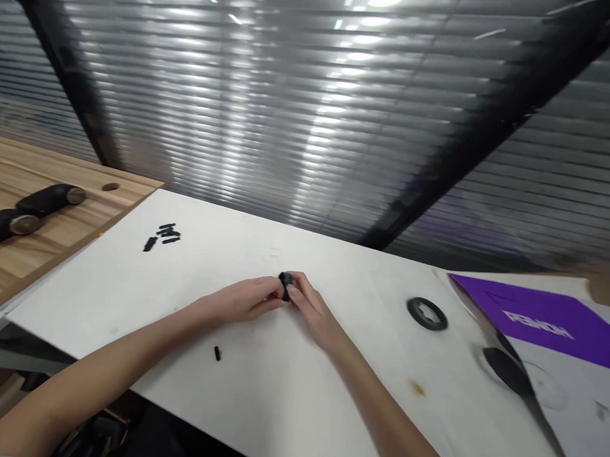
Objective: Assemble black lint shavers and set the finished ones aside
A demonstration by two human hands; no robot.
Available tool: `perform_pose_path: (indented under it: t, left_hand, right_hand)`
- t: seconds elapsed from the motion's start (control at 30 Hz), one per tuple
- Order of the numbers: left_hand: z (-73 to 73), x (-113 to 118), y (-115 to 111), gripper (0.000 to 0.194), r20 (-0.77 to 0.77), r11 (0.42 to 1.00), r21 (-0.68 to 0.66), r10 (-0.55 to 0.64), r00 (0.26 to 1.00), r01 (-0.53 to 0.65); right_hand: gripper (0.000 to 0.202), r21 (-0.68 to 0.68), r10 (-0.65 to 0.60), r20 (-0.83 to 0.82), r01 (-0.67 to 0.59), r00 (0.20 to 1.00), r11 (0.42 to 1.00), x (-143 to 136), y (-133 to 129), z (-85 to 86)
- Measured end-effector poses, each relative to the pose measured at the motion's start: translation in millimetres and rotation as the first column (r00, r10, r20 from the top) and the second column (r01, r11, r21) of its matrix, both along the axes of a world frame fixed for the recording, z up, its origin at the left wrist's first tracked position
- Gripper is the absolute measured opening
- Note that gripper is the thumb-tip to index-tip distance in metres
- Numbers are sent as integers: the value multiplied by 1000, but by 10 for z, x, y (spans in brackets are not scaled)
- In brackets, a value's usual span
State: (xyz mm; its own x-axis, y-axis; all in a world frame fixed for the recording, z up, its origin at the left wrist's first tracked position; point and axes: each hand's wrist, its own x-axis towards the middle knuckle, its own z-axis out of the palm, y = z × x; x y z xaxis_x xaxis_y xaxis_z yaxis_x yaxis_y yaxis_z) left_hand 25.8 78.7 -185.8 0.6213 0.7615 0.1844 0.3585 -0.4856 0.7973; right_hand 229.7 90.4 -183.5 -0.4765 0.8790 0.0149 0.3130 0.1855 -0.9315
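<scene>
Above the middle of the white table (289, 394), my left hand (246, 298) and my right hand (313, 311) meet around a small black part (285, 286). Fingers of both hands are closed on it from either side and cover much of it, so its exact kind does not show. A single short black piece (217, 353) lies on the tabletop below my left wrist. Farther off to the left rests a loose group of several small black strips (169, 233). To the right of my right hand lies a flat black ring (427, 313).
On the right, a purple and white printed sheet (536, 330) lies beside a black flat rounded object (507, 370). At left, a wooden table (100, 211) holds two black cylindrical objects (48, 199) with round metallic ends. Slatted blinds (269, 107) stand behind the table's far edge.
</scene>
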Motion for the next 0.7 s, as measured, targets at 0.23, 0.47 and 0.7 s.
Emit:
perform_pose_path:
  t: [0.23, 0.47, 0.7]
  left_hand:
    - [-115, 78, 93, 17, -95, 994, 98, -32, 995, 41]
    - [-225, -452, 184, 24, -41, 926, 354, 157, 987, -132]
    - [226, -2511, -237, 38, -217, 505, 532, 857, 467, -680]
  right_hand:
    - [53, 78, -5, 29, 3, 1000, 997, 76, 161, -212]
    - [53, 80, -63, -35, 66, 997, 995, 245, 365, -556]
    - [53, 40, -101, -42, 102, 994, 994, 252, 383, -594]
